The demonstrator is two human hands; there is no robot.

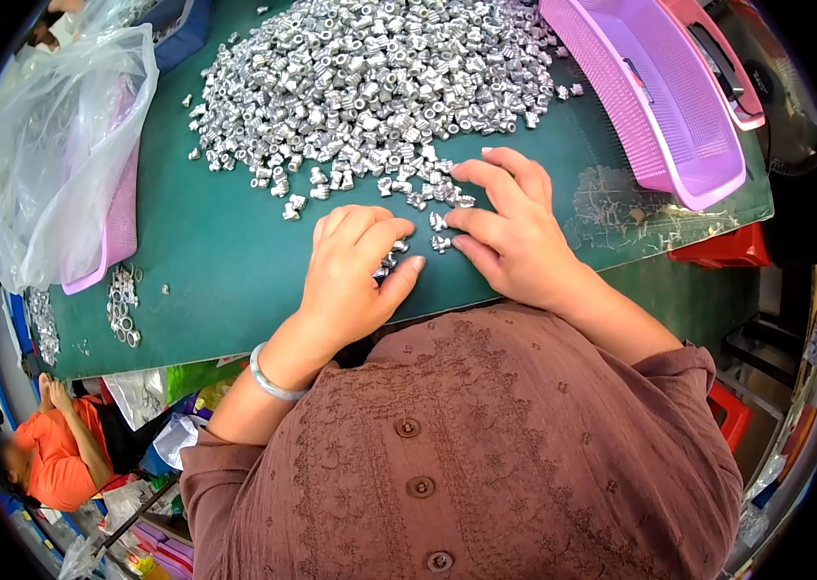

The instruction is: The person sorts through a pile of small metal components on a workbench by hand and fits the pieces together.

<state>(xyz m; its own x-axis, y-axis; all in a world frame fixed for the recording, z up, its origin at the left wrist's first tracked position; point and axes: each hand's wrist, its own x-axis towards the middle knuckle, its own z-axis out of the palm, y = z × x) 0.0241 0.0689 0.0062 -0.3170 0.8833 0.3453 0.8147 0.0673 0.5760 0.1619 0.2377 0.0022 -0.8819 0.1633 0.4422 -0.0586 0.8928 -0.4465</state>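
A large heap of small silver metal fittings [370,82], ridged and some showing a round hole, lies on the green tabletop [205,290]. My left hand [346,266] is curled at the heap's near side, with several of these fittings [389,261] between thumb and fingers, partly hidden by the hand. Close by on the right, my right hand [520,227] has its fingers apart. Its index finger and thumb tips are at two loose fittings [439,232], and its other fingertips reach the heap's near edge. A pale bangle [275,377] circles my left wrist.
At the right stands a purple plastic basket [665,106] beside a pink one [732,63]. Clear plastic bagging [60,145] covers another purple basket [118,213] at left. Metal rings [123,309] lie near the table's left edge. A person in orange [65,454] sits beyond it.
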